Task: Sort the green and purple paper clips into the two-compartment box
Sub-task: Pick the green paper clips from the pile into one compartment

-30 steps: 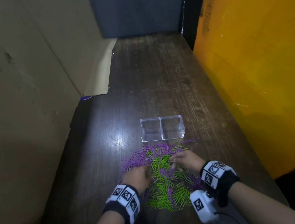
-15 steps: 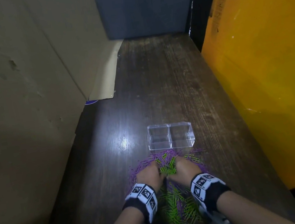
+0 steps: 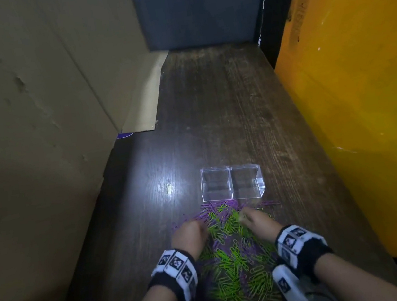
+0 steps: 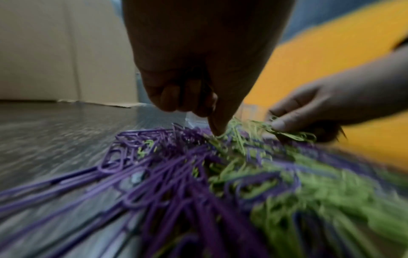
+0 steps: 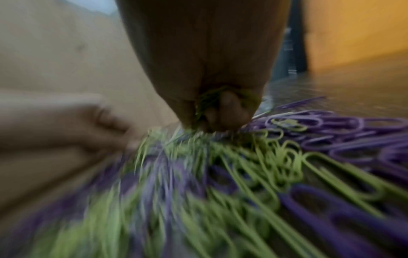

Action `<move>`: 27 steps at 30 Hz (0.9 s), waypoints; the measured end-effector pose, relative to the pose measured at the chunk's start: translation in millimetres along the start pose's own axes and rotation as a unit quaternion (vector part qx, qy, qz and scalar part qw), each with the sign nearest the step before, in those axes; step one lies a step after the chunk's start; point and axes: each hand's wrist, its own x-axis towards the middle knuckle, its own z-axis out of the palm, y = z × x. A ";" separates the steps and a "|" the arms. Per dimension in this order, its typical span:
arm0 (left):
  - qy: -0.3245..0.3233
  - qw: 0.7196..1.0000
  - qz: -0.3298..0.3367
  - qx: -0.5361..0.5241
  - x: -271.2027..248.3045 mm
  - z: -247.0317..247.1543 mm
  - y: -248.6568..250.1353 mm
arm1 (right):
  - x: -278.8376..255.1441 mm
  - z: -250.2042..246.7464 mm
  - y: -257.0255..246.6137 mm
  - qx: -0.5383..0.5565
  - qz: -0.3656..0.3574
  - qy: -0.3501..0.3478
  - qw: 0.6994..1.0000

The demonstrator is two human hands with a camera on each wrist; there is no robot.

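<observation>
A mixed pile of green and purple paper clips (image 3: 233, 260) lies on the dark wooden table. Just beyond it stands the clear two-compartment box (image 3: 232, 183), with no clips showing inside. My left hand (image 3: 198, 229) is over the pile's left part. In the left wrist view its fingers (image 4: 176, 97) are curled and one finger points down onto the clips. My right hand (image 3: 246, 216) is at the pile's far right and grips a bunch of green clips (image 5: 209, 97) in curled fingers. From the left wrist view, green clips (image 4: 287, 134) hang from the right hand.
A brown cardboard wall (image 3: 35, 122) borders the table on the left. A yellow panel (image 3: 364, 101) borders it on the right, and a dark panel (image 3: 197, 7) closes the far end. Bare tabletop (image 3: 212, 110) stretches beyond the box.
Half a second ago both hands were pressed together at the pile's far part. They have now drawn apart, the right one with green clips in its grip.
</observation>
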 end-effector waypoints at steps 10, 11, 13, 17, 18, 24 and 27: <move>0.002 0.974 -0.002 -0.226 -11.8 6.5 -5.5 | -35.1 -10.4 1.5 0.381 0.049 -0.040 0.922; 0.007 0.966 0.001 -0.260 -12.9 8.8 -4.4 | -37.1 -9.9 1.6 0.405 0.055 -0.047 0.911; 0.014 0.934 -0.007 -0.357 -16.4 11.2 -2.1 | -39.8 -10.5 0.1 0.431 0.063 -0.053 0.898; 0.015 0.863 -0.015 -0.504 -17.2 5.2 -6.1 | -35.1 -23.9 -16.2 0.361 0.057 -0.078 0.928; 0.014 0.860 -0.014 -0.510 -15.8 3.4 -9.4 | -32.5 -31.2 -24.5 0.342 0.059 -0.084 0.934; 0.047 0.842 -0.048 -0.535 -15.4 -1.3 -32.1 | 1.1 -77.5 -91.6 0.118 0.042 0.017 0.992; 0.078 0.806 -0.096 -0.579 -18.7 2.4 -43.8 | 40.7 -80.3 -110.3 -0.027 0.072 0.030 0.997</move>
